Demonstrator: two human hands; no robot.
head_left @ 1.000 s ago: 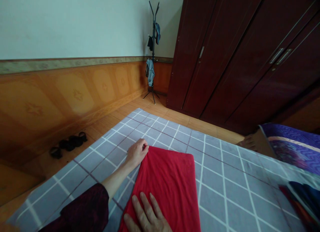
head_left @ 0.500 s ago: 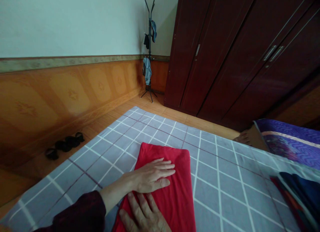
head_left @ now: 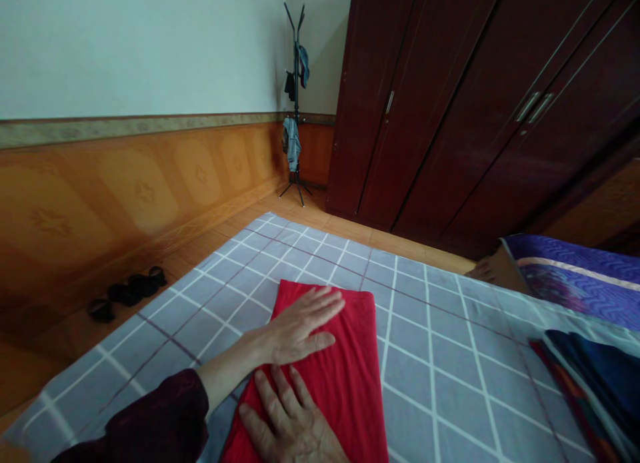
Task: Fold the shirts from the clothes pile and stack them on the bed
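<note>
Step in hand looks like smoothing a red, roughly rectangular folded fabric piece, lying on the grey bedsheet with white and maroon grid lines. Left hand flat over its upper part, right hand lower down, fingers spread; neither pinches anything. Next move probably calls for light, even pressure, no dragging. Dark-blue-topped folded fabric pile well apart at right. In the way: left forearm, crossing the red piece's left edge

Soft, dim light is falling across the bed; the wall is looking brightest, the wardrobe dark. Faint shadow is lying beside the coat rack, and the folded clothes are blurring toward the stretched right edge.
</note>
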